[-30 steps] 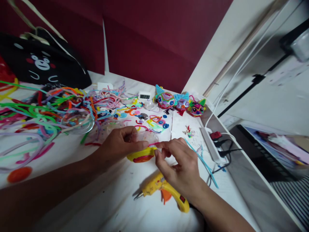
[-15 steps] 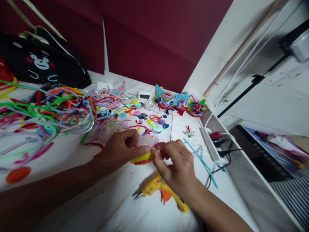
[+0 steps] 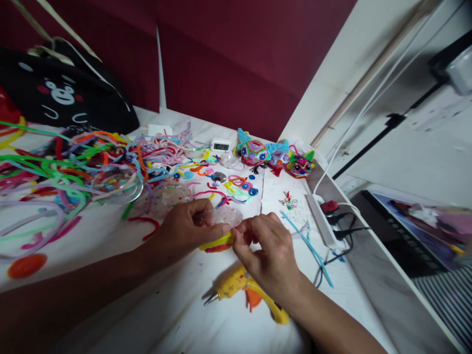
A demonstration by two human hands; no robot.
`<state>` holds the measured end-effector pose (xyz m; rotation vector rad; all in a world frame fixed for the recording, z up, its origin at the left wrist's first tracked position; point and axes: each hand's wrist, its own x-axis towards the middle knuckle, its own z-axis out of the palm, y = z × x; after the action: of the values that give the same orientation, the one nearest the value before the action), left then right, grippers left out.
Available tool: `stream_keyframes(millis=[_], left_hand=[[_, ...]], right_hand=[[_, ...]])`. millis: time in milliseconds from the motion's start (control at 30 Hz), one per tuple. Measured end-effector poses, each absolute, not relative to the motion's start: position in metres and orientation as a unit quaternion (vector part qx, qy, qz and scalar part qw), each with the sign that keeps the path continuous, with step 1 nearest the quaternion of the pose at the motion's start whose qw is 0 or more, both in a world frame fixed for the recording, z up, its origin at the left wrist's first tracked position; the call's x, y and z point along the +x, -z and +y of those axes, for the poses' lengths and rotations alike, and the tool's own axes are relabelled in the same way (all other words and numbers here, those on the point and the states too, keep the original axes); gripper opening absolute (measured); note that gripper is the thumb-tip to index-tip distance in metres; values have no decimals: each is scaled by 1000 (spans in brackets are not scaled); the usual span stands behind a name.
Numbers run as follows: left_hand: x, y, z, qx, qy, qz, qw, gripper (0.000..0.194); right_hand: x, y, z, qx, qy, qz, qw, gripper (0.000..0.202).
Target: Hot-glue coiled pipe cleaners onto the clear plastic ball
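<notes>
My left hand (image 3: 193,223) is closed around a clear plastic ball (image 3: 226,215) with yellow and red fuzzy strips wound along its lower side. Its thumb presses on the yellow pipe cleaner (image 3: 217,242). At the ball's right edge my right hand (image 3: 267,246) pinches with thumb and forefinger; a bit of pink strip seems to be between the tips, mostly hidden. Below the hands a yellow hot glue gun (image 3: 232,282) with an orange trigger lies on the white table, its metal nozzle pointing left. The right hand and wrist hang over its handle.
A tangled heap of coloured pipe cleaners (image 3: 96,157) covers the left. Finished animal heads (image 3: 254,152) stand at the back beside a small digital timer (image 3: 220,145). At right are a power strip (image 3: 326,221) with cables and blue pipe cleaners (image 3: 309,250). A black bag (image 3: 62,93) stands at back left.
The pink strip at the ball's edge shows less now between my right fingertips. Both hands stay in nearly the same place.
</notes>
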<state>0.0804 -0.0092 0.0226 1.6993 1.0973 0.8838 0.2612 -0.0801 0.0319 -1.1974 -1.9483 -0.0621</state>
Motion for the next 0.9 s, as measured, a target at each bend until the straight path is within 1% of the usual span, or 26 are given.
stream_keyframes(millis=[233,433,567,767,833,900], left_hand=[[81,-18,-11,685,-353,443,458,42],[82,-18,-10,679,-359,449,457,42],[82,-20,-9,677,-357,445,465,42],[83,-20,-11,676,-346,457,464,41],[83,-19,-12,674,-337,463,467,41],[83,-17,-12,673,-331,464,471,40]], right_hand=[[260,-31,-81,-486,33,-775,402,14],[260,-30,-81,-483,36,-771,414,15],[262,-32,-79,-488,-6,-760,428,13],[263,-36,-79,-520,-126,-733,421,14],[263,-36,-79,-520,-134,-732,419,15],[263,-36,-79,-513,-116,-739,422,14]])
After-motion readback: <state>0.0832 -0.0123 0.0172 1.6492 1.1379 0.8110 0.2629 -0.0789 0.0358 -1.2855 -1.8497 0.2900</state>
